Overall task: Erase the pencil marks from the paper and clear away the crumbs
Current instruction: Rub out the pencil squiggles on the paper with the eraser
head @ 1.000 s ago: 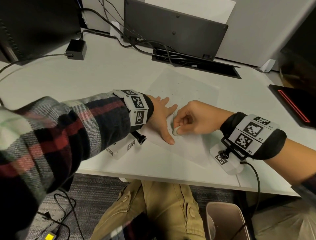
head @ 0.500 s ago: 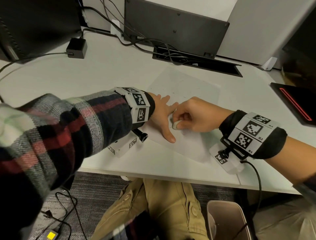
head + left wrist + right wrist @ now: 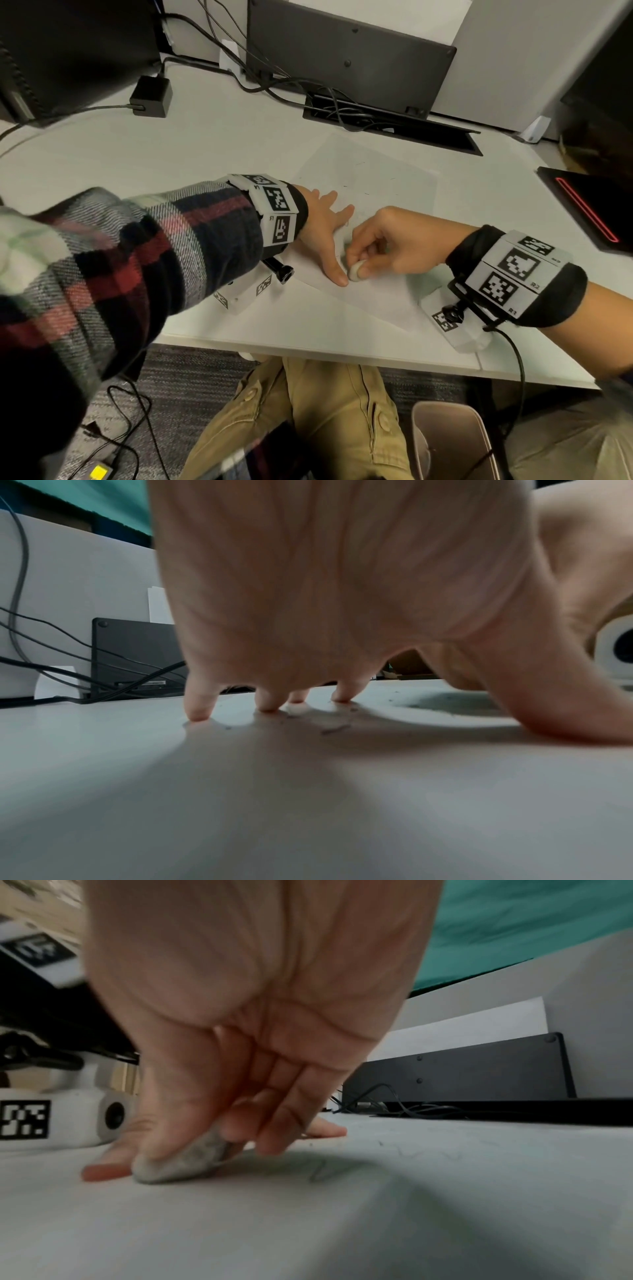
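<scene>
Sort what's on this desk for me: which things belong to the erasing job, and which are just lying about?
In the job:
- paper, held flat by the left hand
- eraser, in the right hand's grip
- pencil marks
- crumbs by the left fingertips

Lying about:
- power adapter
- cables
- black panel
- waste bin under the desk

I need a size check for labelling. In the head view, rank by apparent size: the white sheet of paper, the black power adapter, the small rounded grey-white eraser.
Largest to smallest, as they appear in the head view:
1. White sheet of paper
2. Black power adapter, farther from the camera, so it may look smaller than it is
3. Small rounded grey-white eraser, partly hidden by fingers
</scene>
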`<state>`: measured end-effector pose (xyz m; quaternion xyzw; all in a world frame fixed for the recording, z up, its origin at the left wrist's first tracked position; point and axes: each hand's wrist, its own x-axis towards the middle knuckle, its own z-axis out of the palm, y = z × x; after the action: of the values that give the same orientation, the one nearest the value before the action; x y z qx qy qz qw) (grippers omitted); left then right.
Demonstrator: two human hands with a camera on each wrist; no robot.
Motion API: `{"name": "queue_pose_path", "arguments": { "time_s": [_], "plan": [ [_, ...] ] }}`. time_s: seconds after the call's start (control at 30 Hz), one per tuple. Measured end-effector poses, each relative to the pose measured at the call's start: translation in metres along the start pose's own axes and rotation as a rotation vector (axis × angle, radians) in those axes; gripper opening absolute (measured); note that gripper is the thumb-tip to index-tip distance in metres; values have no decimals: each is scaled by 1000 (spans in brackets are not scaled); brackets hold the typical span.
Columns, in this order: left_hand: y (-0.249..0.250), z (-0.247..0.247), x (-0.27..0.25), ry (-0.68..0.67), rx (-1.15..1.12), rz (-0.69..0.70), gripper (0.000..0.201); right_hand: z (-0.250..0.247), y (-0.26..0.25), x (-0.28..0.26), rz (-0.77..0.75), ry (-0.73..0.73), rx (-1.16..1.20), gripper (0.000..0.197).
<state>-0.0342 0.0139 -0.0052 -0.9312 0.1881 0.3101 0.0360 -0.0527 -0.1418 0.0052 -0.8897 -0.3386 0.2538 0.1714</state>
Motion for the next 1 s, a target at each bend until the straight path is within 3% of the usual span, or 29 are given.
{"name": "queue_pose_path", "arguments": {
  "time_s": [0.2, 0.4, 0.6, 0.77, 0.93, 1.0],
  "plan": [
    [0, 1, 1, -3, 5, -3, 126, -7, 8, 10, 41, 148, -90, 4],
    [9, 1, -4, 4, -7, -10, 116, -6, 12, 9, 43, 147, -82, 3],
    [10, 1, -1, -14, -24, -40, 123, -4, 8, -2, 31, 34, 17, 2],
    [15, -1, -5, 12, 22, -31, 117, -7, 12, 9, 50, 150, -147, 4],
    [11, -1, -2, -12, -11, -53, 123, -3, 8, -4, 34, 19, -19, 2],
    [12, -1, -3, -7, -5, -44, 121, -3, 9, -1, 33, 64, -54, 3]
  ]
}}
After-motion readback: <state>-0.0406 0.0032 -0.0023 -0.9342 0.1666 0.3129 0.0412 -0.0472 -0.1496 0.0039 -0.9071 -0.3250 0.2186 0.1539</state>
